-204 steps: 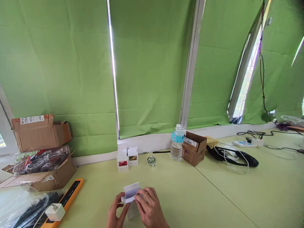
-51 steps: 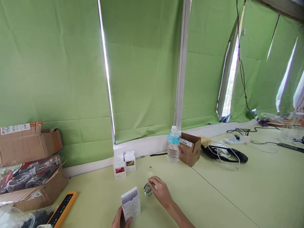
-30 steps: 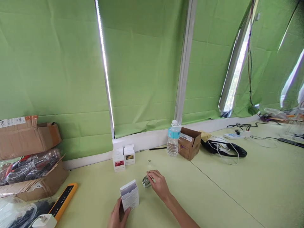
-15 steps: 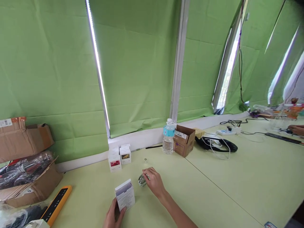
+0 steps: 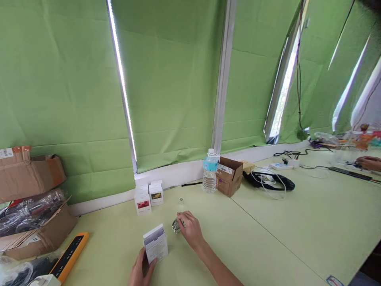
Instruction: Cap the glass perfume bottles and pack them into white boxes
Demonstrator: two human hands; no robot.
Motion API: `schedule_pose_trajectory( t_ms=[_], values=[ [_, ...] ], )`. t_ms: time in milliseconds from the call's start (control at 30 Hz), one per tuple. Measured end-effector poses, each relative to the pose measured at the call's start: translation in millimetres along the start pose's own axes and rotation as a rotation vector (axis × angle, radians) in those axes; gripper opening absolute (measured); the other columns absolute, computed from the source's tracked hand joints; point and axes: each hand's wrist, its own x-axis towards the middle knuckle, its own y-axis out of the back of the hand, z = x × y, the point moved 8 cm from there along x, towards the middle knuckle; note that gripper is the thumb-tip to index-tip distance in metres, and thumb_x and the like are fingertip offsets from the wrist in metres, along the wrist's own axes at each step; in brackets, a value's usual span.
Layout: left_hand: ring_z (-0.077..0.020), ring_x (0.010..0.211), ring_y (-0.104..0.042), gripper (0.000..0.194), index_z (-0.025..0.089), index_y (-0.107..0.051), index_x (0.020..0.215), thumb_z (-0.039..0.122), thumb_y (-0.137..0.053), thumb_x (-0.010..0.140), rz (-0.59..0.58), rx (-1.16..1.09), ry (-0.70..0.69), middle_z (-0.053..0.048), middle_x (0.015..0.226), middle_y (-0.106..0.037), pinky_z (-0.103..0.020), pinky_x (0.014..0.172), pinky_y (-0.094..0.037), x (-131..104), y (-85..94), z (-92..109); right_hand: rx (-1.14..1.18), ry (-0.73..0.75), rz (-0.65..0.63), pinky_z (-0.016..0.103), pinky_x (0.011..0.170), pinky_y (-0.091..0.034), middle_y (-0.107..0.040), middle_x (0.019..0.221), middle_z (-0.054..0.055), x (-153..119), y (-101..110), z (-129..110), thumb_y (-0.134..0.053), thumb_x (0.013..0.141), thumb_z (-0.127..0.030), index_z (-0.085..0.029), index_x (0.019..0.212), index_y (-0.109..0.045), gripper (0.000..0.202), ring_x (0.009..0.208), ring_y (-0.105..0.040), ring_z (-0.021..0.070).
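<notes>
My left hand [image 5: 142,271] is wrapped round a small white cardboard box [image 5: 156,247], which stands tilted with its top flap open. Fine print covers the side of the box facing me. Just right of it, my right hand [image 5: 190,229] pinches a shiny silver roundish thing [image 5: 175,226], low over the table; my fingers hide part of it, and its exact kind is unclear. A tiny metallic cylinder [image 5: 181,201] stands behind my right hand. Several small white boxes with picture labels [image 5: 143,205] are grouped farther back, by the wall ledge.
A water bottle [image 5: 210,174] and an open brown carton [image 5: 229,180] stand at the back. Right of them lie a black strap-like item [image 5: 285,184] and a white power strip [image 5: 281,166]. Cartons [image 5: 44,228] and an orange power strip [image 5: 71,254] occupy the left. Another person's hand [image 5: 369,163] shows far right.
The view has shifted slightly, moving the scene a little to the left. Both hands keep nearly the same pose and hold the same things.
</notes>
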Motion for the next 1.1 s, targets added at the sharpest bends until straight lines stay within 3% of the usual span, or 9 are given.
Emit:
schedule_pose_trajectory(
  t_ms=[500,900,1100],
  values=[
    [-0.0332,0.098,-0.071,0.070,0.020,-0.058,0.106,0.079,-0.052,0.071,-0.015,-0.016,-0.033,-0.014,0.103,-0.075,-0.042,0.090,-0.056,2.7,-3.1,-5.8,-0.107,-0.088,-0.054,0.025,0.069,-0.042,-0.069,0.073,0.003,6.5,-2.0,3.6,-0.045,0.095,-0.020,-0.021,0.071,-0.065,0.031,0.075,-0.064,0.0183],
    [-0.0329,0.096,-0.072,0.072,0.020,-0.058,0.104,0.083,-0.049,0.070,0.001,-0.008,-0.046,-0.014,0.100,-0.076,-0.040,0.088,-0.057,-0.1,0.6,10.7,-0.118,-0.117,-0.069,0.023,0.069,-0.043,-0.071,0.074,0.001,1.7,-2.8,5.5,-0.043,0.098,-0.028,-0.023,0.076,-0.067,0.033,0.076,-0.066,0.0171],
    [-0.0323,0.095,-0.072,0.070,0.021,-0.058,0.101,0.083,-0.049,0.070,0.001,-0.027,-0.039,-0.013,0.099,-0.076,-0.039,0.085,-0.058,-0.6,0.3,11.8,-0.130,-0.105,-0.076,0.025,0.066,-0.041,-0.071,0.072,0.003,5.8,-2.8,1.9,-0.044,0.096,-0.023,-0.022,0.071,-0.067,0.033,0.073,-0.064,0.0181]
  ],
)
